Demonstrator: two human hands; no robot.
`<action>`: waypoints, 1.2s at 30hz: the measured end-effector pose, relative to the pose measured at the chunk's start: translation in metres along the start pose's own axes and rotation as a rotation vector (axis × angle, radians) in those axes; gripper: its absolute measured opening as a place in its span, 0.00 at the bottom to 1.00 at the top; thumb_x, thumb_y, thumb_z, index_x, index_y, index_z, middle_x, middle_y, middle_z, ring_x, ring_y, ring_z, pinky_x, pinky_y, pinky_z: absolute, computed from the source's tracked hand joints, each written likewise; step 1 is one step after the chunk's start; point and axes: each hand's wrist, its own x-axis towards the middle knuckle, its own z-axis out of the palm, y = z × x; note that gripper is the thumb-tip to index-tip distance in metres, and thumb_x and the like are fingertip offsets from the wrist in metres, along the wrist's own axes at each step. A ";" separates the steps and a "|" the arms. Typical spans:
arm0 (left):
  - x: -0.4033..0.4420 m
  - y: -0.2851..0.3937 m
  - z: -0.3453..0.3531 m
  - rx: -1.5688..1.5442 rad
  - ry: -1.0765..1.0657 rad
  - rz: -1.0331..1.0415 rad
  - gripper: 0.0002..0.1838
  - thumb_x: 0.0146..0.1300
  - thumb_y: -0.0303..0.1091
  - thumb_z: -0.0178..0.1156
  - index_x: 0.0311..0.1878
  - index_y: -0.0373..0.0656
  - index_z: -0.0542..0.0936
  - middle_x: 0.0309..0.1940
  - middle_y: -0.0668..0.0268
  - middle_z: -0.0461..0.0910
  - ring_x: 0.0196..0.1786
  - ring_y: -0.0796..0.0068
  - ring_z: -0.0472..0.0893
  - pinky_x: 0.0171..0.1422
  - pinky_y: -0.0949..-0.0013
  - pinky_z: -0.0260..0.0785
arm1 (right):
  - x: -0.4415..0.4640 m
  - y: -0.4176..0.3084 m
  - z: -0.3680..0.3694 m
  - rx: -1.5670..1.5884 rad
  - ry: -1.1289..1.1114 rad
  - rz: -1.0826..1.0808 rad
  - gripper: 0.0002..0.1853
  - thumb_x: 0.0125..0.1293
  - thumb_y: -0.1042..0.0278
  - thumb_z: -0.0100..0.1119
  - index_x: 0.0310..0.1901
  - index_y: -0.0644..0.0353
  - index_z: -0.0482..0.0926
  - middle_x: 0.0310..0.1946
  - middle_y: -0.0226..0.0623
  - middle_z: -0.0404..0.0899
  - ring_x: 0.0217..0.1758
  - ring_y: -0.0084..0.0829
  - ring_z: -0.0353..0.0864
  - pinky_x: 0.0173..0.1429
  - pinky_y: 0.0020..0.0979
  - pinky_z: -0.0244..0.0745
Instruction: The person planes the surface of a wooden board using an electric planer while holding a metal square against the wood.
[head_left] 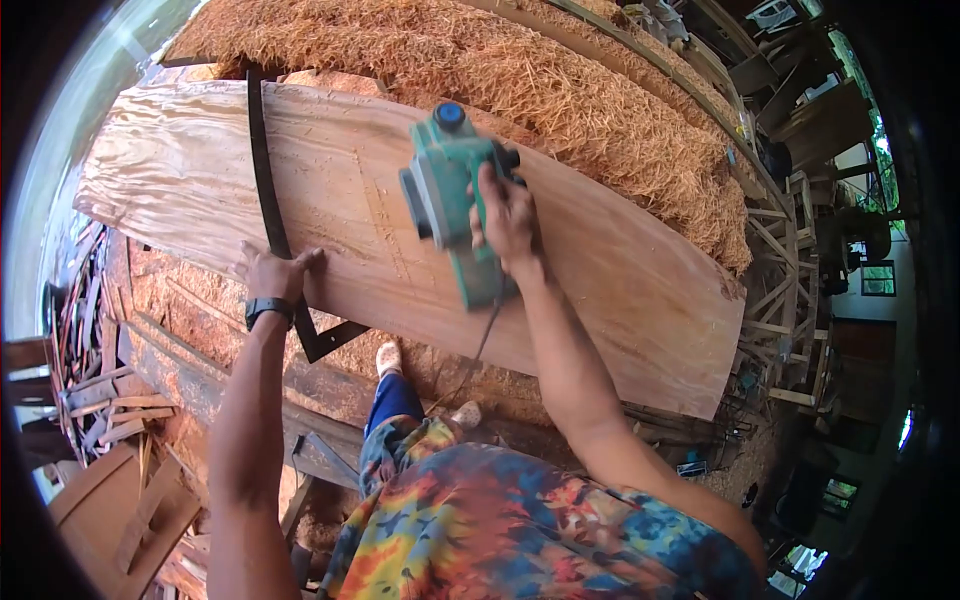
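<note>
My right hand (508, 218) is wrapped round the handle of a green electric planer (450, 165) with a blue-centred knob. The planer is blurred, over the middle of a wide, pale-reddish wooden board (620, 290); whether it touches the wood I cannot tell. A cord trails from its lower end. Toward the board's left part, my left hand (275, 275) lies with fingers spread over a dark flat metal bar (262, 160) near the board's front edge. The bar crosses the board, and its bent end sticks out past that edge. Thin shavings lie on the wood.
Behind the board rises a long heap of wood shavings (600, 130). Scrap wood (130, 415) is piled at the left, and timber framing (785, 270) stands at the right. Shavings and planks surround my feet (388, 358).
</note>
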 end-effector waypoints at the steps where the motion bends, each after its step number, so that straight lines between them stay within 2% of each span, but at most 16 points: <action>1: 0.002 -0.001 0.001 0.019 0.001 -0.002 0.64 0.48 0.64 0.74 0.71 0.17 0.57 0.77 0.35 0.50 0.77 0.25 0.46 0.82 0.48 0.48 | 0.021 -0.003 0.004 0.003 0.001 -0.023 0.33 0.71 0.31 0.52 0.36 0.61 0.77 0.16 0.29 0.72 0.13 0.20 0.69 0.18 0.24 0.64; 5: 0.010 -0.008 0.005 0.051 -0.077 -0.011 0.63 0.50 0.67 0.72 0.71 0.20 0.59 0.78 0.39 0.50 0.78 0.26 0.47 0.82 0.47 0.48 | 0.108 -0.008 0.016 -0.002 0.000 -0.110 0.33 0.70 0.31 0.53 0.36 0.62 0.75 0.17 0.29 0.71 0.14 0.22 0.71 0.18 0.26 0.68; 8: 0.009 -0.007 0.003 0.075 -0.060 -0.012 0.61 0.51 0.69 0.70 0.70 0.21 0.62 0.78 0.41 0.50 0.78 0.27 0.48 0.82 0.47 0.48 | 0.124 -0.017 0.018 0.099 0.012 -0.042 0.32 0.71 0.32 0.52 0.36 0.61 0.74 0.17 0.29 0.70 0.14 0.22 0.69 0.18 0.26 0.68; 10: 0.008 -0.007 0.003 0.097 -0.039 -0.010 0.60 0.52 0.70 0.69 0.69 0.22 0.65 0.79 0.42 0.50 0.78 0.28 0.48 0.82 0.47 0.47 | 0.109 -0.010 0.013 0.096 0.020 -0.073 0.31 0.71 0.32 0.51 0.36 0.60 0.74 0.17 0.28 0.70 0.13 0.22 0.68 0.18 0.26 0.68; 12: 0.003 -0.003 0.001 0.103 -0.008 -0.013 0.58 0.52 0.69 0.69 0.68 0.22 0.67 0.79 0.42 0.50 0.78 0.28 0.48 0.82 0.47 0.47 | 0.073 -0.008 0.007 0.082 0.032 -0.068 0.31 0.72 0.32 0.51 0.37 0.59 0.74 0.16 0.28 0.69 0.13 0.21 0.68 0.18 0.26 0.67; 14: -0.001 -0.001 -0.005 0.069 -0.028 0.009 0.60 0.51 0.70 0.69 0.67 0.18 0.66 0.77 0.37 0.51 0.77 0.28 0.52 0.83 0.48 0.45 | 0.015 -0.001 -0.008 0.035 0.039 0.004 0.30 0.72 0.32 0.49 0.37 0.57 0.74 0.15 0.27 0.68 0.12 0.21 0.67 0.17 0.26 0.66; 16: -0.001 -0.002 -0.003 0.055 -0.019 0.025 0.58 0.51 0.70 0.69 0.64 0.18 0.69 0.77 0.36 0.51 0.77 0.27 0.52 0.83 0.47 0.44 | -0.053 0.007 -0.020 0.050 0.047 0.057 0.28 0.75 0.35 0.47 0.37 0.57 0.74 0.14 0.27 0.67 0.12 0.20 0.65 0.17 0.26 0.63; 18: 0.003 -0.007 0.004 0.062 0.020 0.035 0.52 0.52 0.69 0.68 0.60 0.23 0.76 0.78 0.38 0.51 0.77 0.25 0.49 0.82 0.45 0.45 | -0.124 0.021 -0.037 0.062 0.006 0.067 0.28 0.78 0.38 0.43 0.42 0.61 0.74 0.13 0.29 0.68 0.11 0.21 0.64 0.19 0.27 0.65; 19: 0.001 -0.005 0.002 0.078 0.029 0.062 0.52 0.53 0.69 0.68 0.58 0.21 0.77 0.75 0.32 0.52 0.77 0.28 0.53 0.82 0.45 0.44 | -0.159 0.025 -0.045 0.026 -0.018 0.065 0.30 0.78 0.39 0.42 0.44 0.65 0.74 0.14 0.30 0.69 0.12 0.21 0.66 0.22 0.27 0.67; 23: 0.002 -0.005 0.003 0.070 0.034 0.108 0.49 0.55 0.67 0.67 0.53 0.17 0.78 0.70 0.23 0.55 0.74 0.34 0.61 0.82 0.46 0.42 | -0.258 0.036 -0.062 0.012 0.019 0.080 0.33 0.77 0.38 0.42 0.48 0.70 0.74 0.16 0.31 0.70 0.16 0.20 0.68 0.24 0.26 0.67; 24: 0.000 -0.003 0.003 0.080 0.023 0.108 0.50 0.55 0.67 0.67 0.54 0.17 0.78 0.71 0.24 0.55 0.75 0.33 0.60 0.82 0.46 0.41 | -0.269 0.042 -0.065 0.004 0.023 0.071 0.33 0.77 0.37 0.42 0.48 0.70 0.74 0.16 0.31 0.70 0.16 0.20 0.68 0.24 0.26 0.67; 29: 0.012 -0.012 0.015 0.086 0.043 0.073 0.54 0.54 0.67 0.68 0.60 0.16 0.73 0.75 0.30 0.51 0.76 0.27 0.53 0.83 0.46 0.39 | -0.243 0.039 -0.063 0.027 0.011 0.069 0.34 0.77 0.37 0.44 0.49 0.70 0.74 0.17 0.31 0.70 0.17 0.20 0.69 0.24 0.25 0.67; 32: 0.007 -0.007 0.007 0.052 -0.014 0.035 0.57 0.52 0.67 0.69 0.63 0.15 0.69 0.77 0.34 0.49 0.77 0.23 0.48 0.83 0.45 0.40 | -0.189 0.029 -0.051 0.029 0.048 0.043 0.33 0.77 0.38 0.45 0.48 0.69 0.75 0.17 0.30 0.70 0.16 0.20 0.68 0.24 0.25 0.67; 36: 0.006 -0.006 0.004 0.072 -0.047 0.034 0.57 0.52 0.67 0.70 0.64 0.17 0.69 0.77 0.35 0.49 0.76 0.21 0.47 0.82 0.43 0.43 | -0.092 0.018 -0.040 0.002 0.082 0.015 0.30 0.76 0.38 0.47 0.44 0.65 0.76 0.15 0.28 0.69 0.14 0.20 0.67 0.20 0.25 0.66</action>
